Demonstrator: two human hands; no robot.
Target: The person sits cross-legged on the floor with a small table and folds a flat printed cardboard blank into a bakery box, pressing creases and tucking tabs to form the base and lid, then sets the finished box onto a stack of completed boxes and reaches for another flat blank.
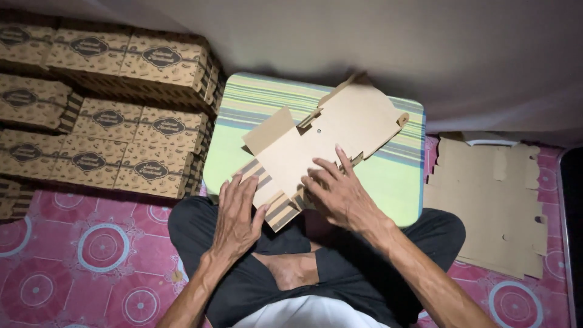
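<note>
Cardboard box blank (328,130) on striped low table (395,176), left hand (237,215) and right hand (340,191) spread flat on its near edge

Matt brown cardboard is showing on the die-cut box blank (316,136), its outer face printed in stripes. The striped low table (388,176) is looking smooth, the patterned floor mat (91,255) faintly glossy.
</note>
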